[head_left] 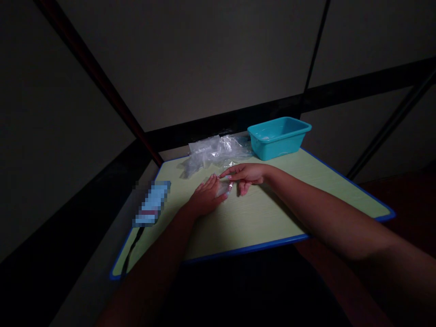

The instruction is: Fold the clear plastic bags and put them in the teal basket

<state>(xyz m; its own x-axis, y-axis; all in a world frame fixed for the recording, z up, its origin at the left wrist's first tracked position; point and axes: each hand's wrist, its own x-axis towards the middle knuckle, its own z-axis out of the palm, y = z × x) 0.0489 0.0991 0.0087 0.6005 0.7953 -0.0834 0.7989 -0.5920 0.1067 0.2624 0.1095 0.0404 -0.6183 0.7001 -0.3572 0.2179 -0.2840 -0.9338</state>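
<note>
A small clear plastic bag (224, 187) lies on the pale yellow table, partly covered by both hands. My left hand (205, 196) rests flat on its left side, fingers stretched out and thumb toward me. From the right, my right hand (250, 173) pinches the bag's far right edge between thumb and forefinger, its other fingers curled loosely below. Just behind the hands is a heap of crumpled clear plastic bags (218, 152).
A turquoise plastic basin (279, 144) stands at the table's back right corner, beside the heap. A pixelated, phone-like object (152, 204) with a dark cord (133, 249) is at the left edge. The table (245, 231) has a blue rim and meets a wall behind.
</note>
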